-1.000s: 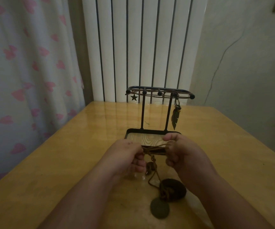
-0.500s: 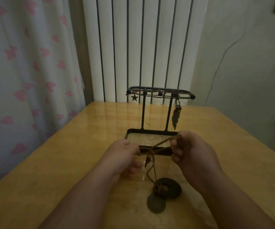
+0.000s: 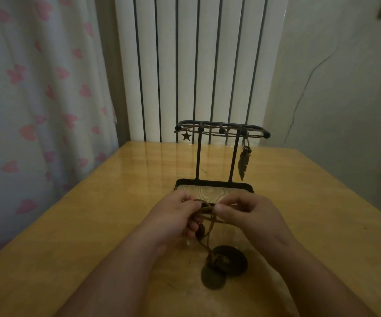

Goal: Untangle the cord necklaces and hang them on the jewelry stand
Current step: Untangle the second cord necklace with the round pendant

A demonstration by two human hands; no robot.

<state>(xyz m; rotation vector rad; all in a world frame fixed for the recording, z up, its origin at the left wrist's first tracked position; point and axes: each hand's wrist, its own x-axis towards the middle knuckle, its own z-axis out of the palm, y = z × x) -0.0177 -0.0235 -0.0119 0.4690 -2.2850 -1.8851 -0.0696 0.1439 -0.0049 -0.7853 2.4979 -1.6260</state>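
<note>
Brown tangled cord necklaces [image 3: 207, 216] stretch between my two hands just in front of the jewelry stand [image 3: 221, 131]. My left hand [image 3: 175, 218] and my right hand [image 3: 246, 213] both pinch the cords, fingertips nearly touching. The cords drop to two dark round pendants [image 3: 229, 259] lying on the wooden table [image 3: 93, 225]. The black stand has a wood-grain tray base [image 3: 210, 191]. On its top bar hang a star pendant [image 3: 186, 136] and a feather pendant [image 3: 243, 164] on cords.
A white radiator [image 3: 196, 65] stands behind the table. A curtain with pink hearts [image 3: 36, 99] hangs at the left and a pale wall [image 3: 345, 88] is at the right.
My right hand has moved back left toward my left hand, closing the gap, and the stretched cords have gone slack into a loop. The pendants stay on the table.
</note>
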